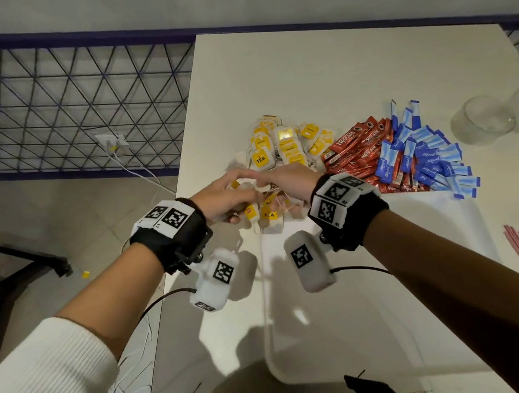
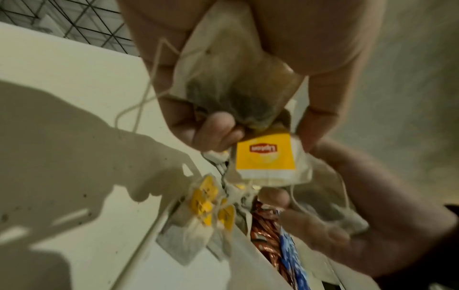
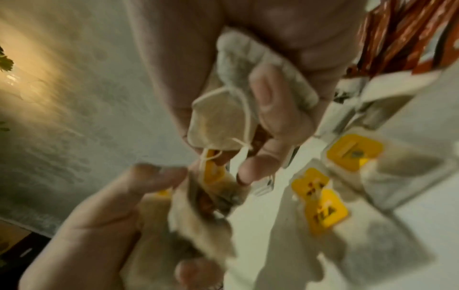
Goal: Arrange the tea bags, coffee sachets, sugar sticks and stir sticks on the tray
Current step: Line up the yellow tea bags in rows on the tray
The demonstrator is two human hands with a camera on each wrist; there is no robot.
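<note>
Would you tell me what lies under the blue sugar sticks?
Red coffee sachets show beneath the blue sugar sticks along their left edge, resting on the white tray. Whatever lies under the pile's middle is covered.

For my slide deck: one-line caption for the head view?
Both hands, left and right, gather yellow-tagged paper tea bags beside red coffee sachets and blue sugar sticks.

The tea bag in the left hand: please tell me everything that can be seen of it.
The tea bag is a thin, pale, paper-like pouch with dark tea showing through. A white string loops out of it, and a yellow Lipton tag hangs just below it. The left hand holds it in a curled grip above the table's edge, close to the right hand, which holds other tea bags.
</note>
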